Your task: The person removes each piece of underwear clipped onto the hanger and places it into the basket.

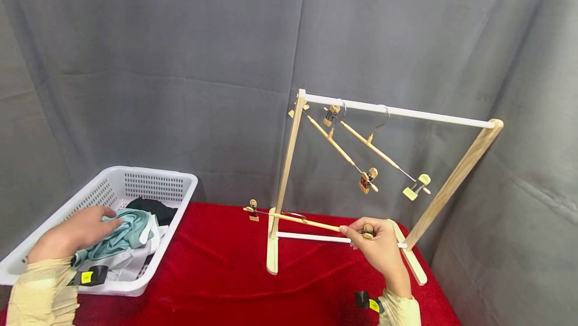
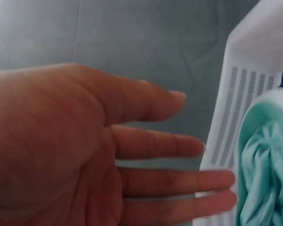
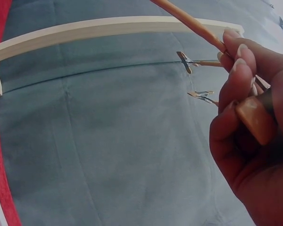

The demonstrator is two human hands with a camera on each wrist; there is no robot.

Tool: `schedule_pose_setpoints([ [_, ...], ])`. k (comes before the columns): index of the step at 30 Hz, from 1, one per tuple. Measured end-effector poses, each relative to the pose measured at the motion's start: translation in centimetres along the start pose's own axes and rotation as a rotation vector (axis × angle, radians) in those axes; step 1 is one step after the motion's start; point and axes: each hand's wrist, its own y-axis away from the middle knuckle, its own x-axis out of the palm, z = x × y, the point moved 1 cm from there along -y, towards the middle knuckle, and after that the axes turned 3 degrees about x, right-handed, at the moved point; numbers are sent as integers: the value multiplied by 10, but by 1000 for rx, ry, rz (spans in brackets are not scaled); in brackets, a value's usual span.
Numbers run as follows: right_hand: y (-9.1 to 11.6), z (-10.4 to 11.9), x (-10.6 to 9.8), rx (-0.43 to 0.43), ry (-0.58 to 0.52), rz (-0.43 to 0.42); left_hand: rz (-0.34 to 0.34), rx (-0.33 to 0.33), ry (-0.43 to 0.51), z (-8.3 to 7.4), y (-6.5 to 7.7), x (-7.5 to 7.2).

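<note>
My right hand (image 1: pixel 377 246) pinches a wooden clip hanger (image 1: pixel 311 222) near its right end, with the bar lying roughly level in front of the rack. One of its clips (image 3: pixel 257 120) sits against my palm in the right wrist view; the other clip (image 1: pixel 254 210) sticks out at the far left end. Over the white laundry basket (image 1: pixel 191 185) is my left hand (image 1: pixel 86 228), its fingers extended and parted in the left wrist view. Right beside those fingertips lies a crumpled mint-green cloth (image 2: pixel 266 169), heaped on white and black fabric (image 1: pixel 155 209).
A wooden rack (image 1: pixel 291 150) with a white top rail (image 1: pixel 433 116) stands at the right on the red cloth (image 1: pixel 217 266). Two more clip hangers, a left one (image 1: pixel 336 146) and a right one (image 1: pixel 384 156), hang from that rail. Behind everything is a grey curtain (image 1: pixel 180 65).
</note>
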Motion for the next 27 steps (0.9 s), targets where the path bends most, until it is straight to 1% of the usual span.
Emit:
schedule_pose_setpoints([
  [2, 1, 0, -1, -4, 0, -5, -27, 48, 14, -8, -5, 4],
  [7, 2, 1, -5, -11, 12, -16, -57, 126, 63, -32, -18, 13],
  [10, 3, 1, -8, 7, 9, -10, -67, 155, 100, -46, -27, 20],
  [14, 5, 1, -13, 22, 5, 6, -78, 172, 162, -61, -37, 33],
  [17, 6, 1, -19, 7, 5, 19, -88, 192, 211, -74, -44, 43],
  [19, 7, 1, -22, 3, 4, 28, -99, 217, 241, -82, -49, 49],
  [23, 8, 2, -31, 34, 9, 32, -134, 275, 304, -101, -59, 62],
  [27, 10, 2, -39, 60, 30, 20, -163, 301, 346, -120, -70, 76],
])
